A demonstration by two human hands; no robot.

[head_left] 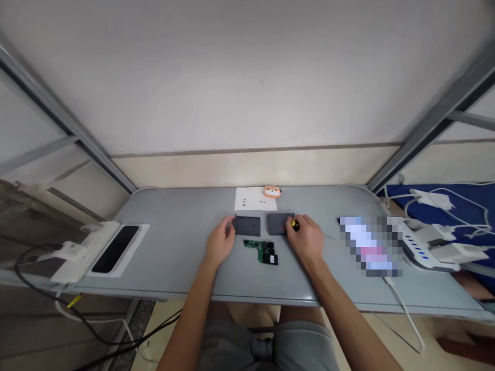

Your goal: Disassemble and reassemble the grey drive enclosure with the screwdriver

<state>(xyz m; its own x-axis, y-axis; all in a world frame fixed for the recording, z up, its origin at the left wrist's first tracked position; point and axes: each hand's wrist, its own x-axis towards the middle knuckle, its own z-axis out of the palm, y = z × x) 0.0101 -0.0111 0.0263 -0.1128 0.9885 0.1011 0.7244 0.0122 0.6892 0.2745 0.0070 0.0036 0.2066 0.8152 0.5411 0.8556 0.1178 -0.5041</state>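
Observation:
Two dark grey flat casing pieces lie side by side on the grey table. My left hand (221,240) is closed at the outer edge of the left casing piece (247,225), thumb and fingers gripping its end. In my right hand (307,238) is a screwdriver (295,225) with a yellow and black handle; its thin shaft sticks out to the right. The same hand rests against the right casing piece (277,224). Between my wrists, nearer to me, lies a green circuit board (263,251) with black parts. Several tiny dark screws (244,202) sit on white paper (253,192) behind.
An orange and white animal-shaped item (272,191) stands on the paper. To the left are a black phone (116,249) and a white power strip (83,252). On the right lie a blurred-out lit phone (367,245) and a charging hub (421,252) with cables. Metal posts frame both sides.

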